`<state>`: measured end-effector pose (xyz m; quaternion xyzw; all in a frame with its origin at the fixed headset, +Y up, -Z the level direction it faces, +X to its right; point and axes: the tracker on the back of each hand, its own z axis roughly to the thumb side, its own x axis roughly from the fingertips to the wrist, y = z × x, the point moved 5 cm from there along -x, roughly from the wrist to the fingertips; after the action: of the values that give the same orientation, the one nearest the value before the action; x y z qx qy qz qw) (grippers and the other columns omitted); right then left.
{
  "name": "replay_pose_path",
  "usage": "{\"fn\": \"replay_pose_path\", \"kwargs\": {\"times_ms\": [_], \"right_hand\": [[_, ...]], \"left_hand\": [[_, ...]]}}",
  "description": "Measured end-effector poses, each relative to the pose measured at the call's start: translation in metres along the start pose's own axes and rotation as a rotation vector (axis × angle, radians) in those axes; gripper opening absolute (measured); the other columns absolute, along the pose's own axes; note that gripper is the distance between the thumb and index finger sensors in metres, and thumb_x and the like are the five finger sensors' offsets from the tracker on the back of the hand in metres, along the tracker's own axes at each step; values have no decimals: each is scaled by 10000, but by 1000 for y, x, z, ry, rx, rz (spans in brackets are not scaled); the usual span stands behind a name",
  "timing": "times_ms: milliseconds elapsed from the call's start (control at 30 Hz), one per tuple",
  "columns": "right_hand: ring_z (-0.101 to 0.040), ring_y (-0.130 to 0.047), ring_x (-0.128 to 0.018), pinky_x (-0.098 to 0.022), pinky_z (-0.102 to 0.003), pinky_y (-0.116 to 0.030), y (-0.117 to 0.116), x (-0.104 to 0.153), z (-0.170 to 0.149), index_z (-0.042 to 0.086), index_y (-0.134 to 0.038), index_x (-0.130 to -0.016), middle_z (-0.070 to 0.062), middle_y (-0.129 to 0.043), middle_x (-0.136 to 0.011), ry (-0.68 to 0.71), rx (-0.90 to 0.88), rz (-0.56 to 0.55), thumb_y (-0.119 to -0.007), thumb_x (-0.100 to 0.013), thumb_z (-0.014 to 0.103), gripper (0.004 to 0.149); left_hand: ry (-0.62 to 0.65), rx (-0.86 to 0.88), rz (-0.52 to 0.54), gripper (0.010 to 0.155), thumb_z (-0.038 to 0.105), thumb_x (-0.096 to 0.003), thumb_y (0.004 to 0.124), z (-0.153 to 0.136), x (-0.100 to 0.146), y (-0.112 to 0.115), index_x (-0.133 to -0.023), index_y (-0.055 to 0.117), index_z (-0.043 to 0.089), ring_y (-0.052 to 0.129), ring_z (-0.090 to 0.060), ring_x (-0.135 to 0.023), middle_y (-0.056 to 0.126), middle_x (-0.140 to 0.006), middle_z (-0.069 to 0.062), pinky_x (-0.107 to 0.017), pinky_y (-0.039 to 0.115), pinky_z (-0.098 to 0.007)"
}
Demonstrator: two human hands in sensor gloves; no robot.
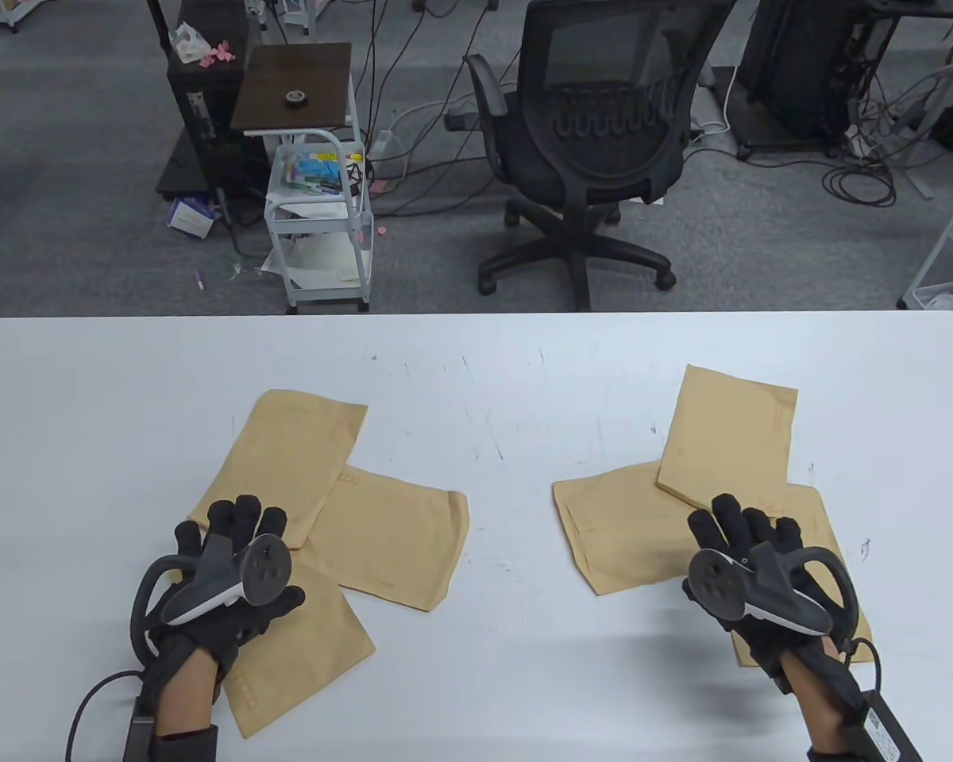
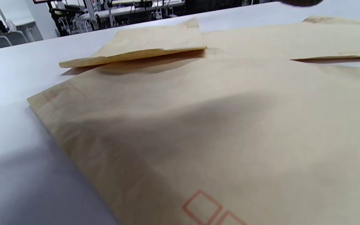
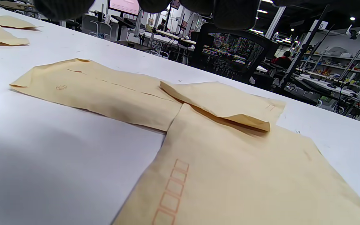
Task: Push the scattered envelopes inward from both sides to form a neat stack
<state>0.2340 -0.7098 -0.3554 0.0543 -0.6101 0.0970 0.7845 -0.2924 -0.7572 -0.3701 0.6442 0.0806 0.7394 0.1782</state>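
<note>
The left hand (image 1: 230, 567) lies over the left group of envelopes, fingers (image 1: 238, 516) spread and pointing away from the person, gripping nothing; whether the palm presses on the paper cannot be told. Under it is the near left envelope (image 1: 302, 659), whose printed red boxes show in the left wrist view (image 2: 202, 207). The far left envelope (image 1: 294, 460) overlaps it at the fingertips, its edge lifted a little off the paper below (image 2: 142, 43). A third envelope (image 1: 397, 540) lies just to the right, partly under the far one.

The right hand (image 1: 762, 571) lies likewise over the right group, fingers (image 1: 731, 512) spread, gripping nothing; contact with the paper cannot be told. Beneath it is the near right envelope (image 1: 834, 556), with its row of red boxes (image 3: 173, 190). The far right envelope (image 1: 731, 432) rests tilted on top, one corner raised (image 3: 223, 100). An inner envelope (image 1: 627, 532) extends toward the middle, partly under the other two (image 3: 105, 90).

The two groups lie well apart on the white table (image 1: 492, 381), bare surface between them. Beyond the table stand an office chair (image 1: 596, 135) and a small cart (image 1: 318, 214).
</note>
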Motion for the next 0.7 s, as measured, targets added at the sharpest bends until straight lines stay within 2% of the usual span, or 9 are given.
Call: {"fn": "replay_pose_path", "kwargs": {"times_ms": [200,533,633,700], "right_hand": [[-560,-474,-1000,-687,-753,-399,-10,-5,-5,100,-337,-1111,-274,-306,-1176,-15,0,48,-620,-472,487,798],[-564,-457,-1005,-690,-755,-389,-13,-9,-18,104,-327,-1112,-264,-289,-1181,-64,-29,73,-623,-473,485,801],[-567,-435,-1018,-700,-758,-374,-10,-16,-39,129,-311,-1118,-233,-263,-1196,-120,-49,79,-633,-473,486,804],[-574,-408,-1025,-701,-764,-357,-14,-29,-67,151,-304,-1118,-212,-241,-1202,-195,-144,119,-659,-481,451,789]], "left_hand": [[-33,62,-111,933,576,-442,651,-17,-7,18,-1064,41,243,25,-472,-1042,-67,-1109,-150,-736,190,-731],[-65,100,-166,924,541,-451,674,-31,-10,27,-1064,47,249,31,-474,-1043,-62,-1110,-153,-736,192,-730],[-52,129,-170,905,513,-459,680,-33,-16,26,-1066,58,262,40,-469,-1047,-55,-1114,-146,-738,199,-727],[-68,166,-207,893,490,-467,685,-37,-25,28,-1065,60,272,31,-464,-1048,-56,-1116,-139,-740,191,-728]]}}
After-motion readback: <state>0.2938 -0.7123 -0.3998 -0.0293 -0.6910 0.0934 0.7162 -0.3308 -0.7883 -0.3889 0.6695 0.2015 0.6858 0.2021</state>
